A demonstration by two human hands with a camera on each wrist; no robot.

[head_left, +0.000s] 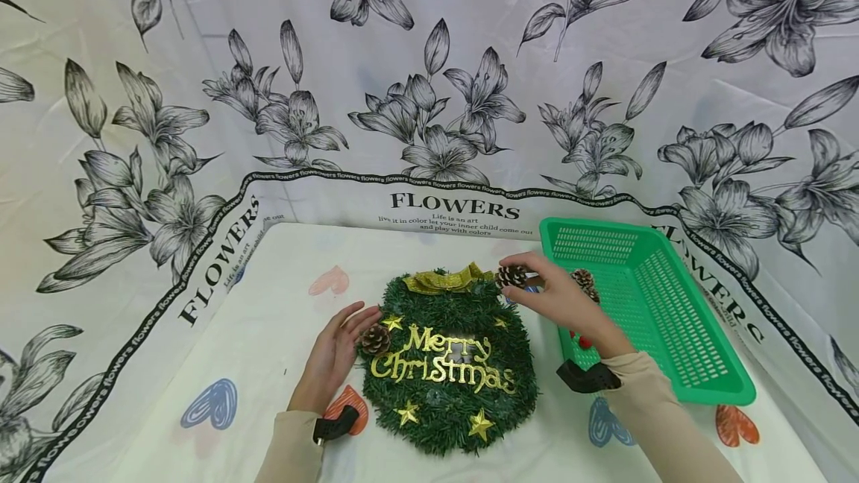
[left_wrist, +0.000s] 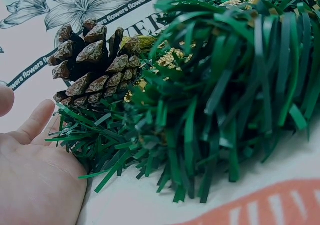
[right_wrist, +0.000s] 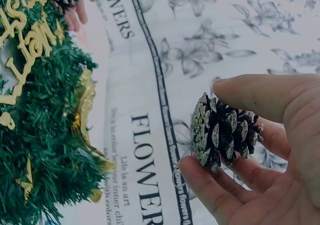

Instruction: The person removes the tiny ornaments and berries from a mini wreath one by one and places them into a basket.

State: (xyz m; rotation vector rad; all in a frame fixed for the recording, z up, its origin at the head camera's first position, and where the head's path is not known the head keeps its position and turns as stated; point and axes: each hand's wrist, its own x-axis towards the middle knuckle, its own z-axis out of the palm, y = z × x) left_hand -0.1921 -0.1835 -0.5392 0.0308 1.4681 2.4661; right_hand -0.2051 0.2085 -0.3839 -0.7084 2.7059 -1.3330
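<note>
A green tinsel wreath (head_left: 446, 412) lies on the table, bearing gold "Merry Christmas" lettering (head_left: 443, 364), several gold stars (head_left: 480, 425) and a gold bow (head_left: 446, 281) at its top. One pine cone (head_left: 375, 339) sits on the wreath's left edge. Beside that cone is my left hand (head_left: 333, 349), its fingers extended along the wreath's rim; the left wrist view shows the palm next to the tinsel, holding nothing. My right hand (head_left: 560, 297) pinches a second pine cone (right_wrist: 225, 132) between thumb and fingers, raised near the wreath's upper right, by the bow.
To the right stands a green plastic basket (head_left: 728, 334) with perforated walls. Near its left side are more pine cones (head_left: 585, 283) and a small red item (head_left: 584, 342), partly hidden by my right arm. A flower-printed cloth (head_left: 436, 110) hangs behind the table.
</note>
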